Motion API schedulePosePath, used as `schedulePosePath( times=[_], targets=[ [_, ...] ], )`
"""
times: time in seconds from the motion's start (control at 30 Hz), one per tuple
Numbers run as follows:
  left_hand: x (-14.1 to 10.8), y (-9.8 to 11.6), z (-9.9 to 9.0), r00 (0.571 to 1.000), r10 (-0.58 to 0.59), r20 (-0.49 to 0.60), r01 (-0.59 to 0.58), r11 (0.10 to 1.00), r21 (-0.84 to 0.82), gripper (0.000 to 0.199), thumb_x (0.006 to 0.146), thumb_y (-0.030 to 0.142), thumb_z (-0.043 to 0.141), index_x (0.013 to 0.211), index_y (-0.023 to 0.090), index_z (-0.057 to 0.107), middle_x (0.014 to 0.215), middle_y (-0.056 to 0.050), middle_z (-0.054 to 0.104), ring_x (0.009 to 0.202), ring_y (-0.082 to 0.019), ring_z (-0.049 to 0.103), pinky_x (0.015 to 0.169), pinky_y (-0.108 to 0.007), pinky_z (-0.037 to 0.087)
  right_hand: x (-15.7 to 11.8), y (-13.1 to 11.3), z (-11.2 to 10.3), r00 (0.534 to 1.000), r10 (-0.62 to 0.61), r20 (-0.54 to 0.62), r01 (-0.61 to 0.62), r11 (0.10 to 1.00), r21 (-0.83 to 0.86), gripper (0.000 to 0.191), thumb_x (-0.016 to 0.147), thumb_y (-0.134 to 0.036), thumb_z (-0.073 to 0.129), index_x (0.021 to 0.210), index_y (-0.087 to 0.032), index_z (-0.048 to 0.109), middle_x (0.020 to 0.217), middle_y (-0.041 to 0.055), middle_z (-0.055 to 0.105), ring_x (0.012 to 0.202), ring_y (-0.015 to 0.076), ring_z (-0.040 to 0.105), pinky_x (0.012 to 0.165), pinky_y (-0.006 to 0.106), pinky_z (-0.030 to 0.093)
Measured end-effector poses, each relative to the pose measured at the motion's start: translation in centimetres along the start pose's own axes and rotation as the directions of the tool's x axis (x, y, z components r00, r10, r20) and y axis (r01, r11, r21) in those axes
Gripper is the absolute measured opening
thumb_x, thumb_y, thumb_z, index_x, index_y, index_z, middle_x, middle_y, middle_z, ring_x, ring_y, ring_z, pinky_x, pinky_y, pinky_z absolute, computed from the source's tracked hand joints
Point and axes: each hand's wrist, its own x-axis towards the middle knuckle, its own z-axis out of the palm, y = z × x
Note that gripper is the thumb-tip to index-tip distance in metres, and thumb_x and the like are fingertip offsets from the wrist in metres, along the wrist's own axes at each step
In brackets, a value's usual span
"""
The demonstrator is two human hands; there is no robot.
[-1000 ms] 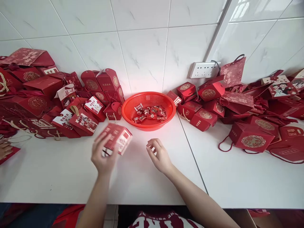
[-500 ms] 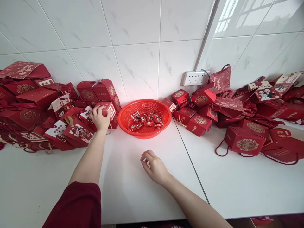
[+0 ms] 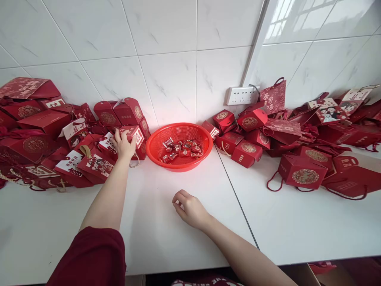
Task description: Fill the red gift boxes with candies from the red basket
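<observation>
My left hand reaches into the left pile, its fingers apart and touching the left end of a small red gift box with a white label. That box lies among other red boxes beside the basket. Over the white table, in front of the basket, my right hand is loosely curled, thumb close to the fingertips, and I see nothing in it. Between the two piles stands a round red plastic basket, holding several red-wrapped candies.
A heap of red gift boxes and bags fills the left side. Another heap of red boxes lies at right. A power strip is against the tiled wall. A dark seam crosses the white table.
My left hand has eased slightly back and left on the labelled box, its fingers more spread. My right hand has curled a bit tighter and shifted slightly left. The view has moved a little.
</observation>
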Motion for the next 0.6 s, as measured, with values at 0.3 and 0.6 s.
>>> schedulePosePath(
  times=[0.3, 0.6],
  targets=[
    [-5.9, 7.7, -4.6, 0.964, 0.223, -0.146, -0.234, 0.970, -0.065, 0.079, 0.088, 0.042, 0.057, 0.155, 0.019, 0.022, 0.165, -0.015, 0.001, 0.151, -0.040, -0.005, 0.116, -0.067, -0.004, 0.4, 1.1, 0.0, 1.000, -0.014, 0.017, 0.015, 0.998, -0.053, 0.015, 0.090, -0.013, 0.049, 0.097, -0.021, 0.059, 0.098, 0.0036, 0.064, 0.070, 0.0133, 0.063, 0.067, 0.027, 0.050],
    [-23.7, 7.6, 0.5, 0.684, 0.644, 0.342, -0.580, 0.765, -0.279, 0.040, 0.094, 0.037, 0.047, 0.134, 0.034, 0.055, 0.152, -0.002, 0.044, 0.146, -0.027, 0.032, 0.124, -0.051, 0.013, 2.1, 2.9, -5.6, 0.842, 0.269, -0.467, -0.066, 0.911, 0.407, 0.024, 0.085, -0.026, 0.056, 0.109, -0.021, 0.057, 0.116, 0.0089, 0.059, 0.093, 0.0179, 0.061, 0.077, 0.032, 0.052]
  ],
)
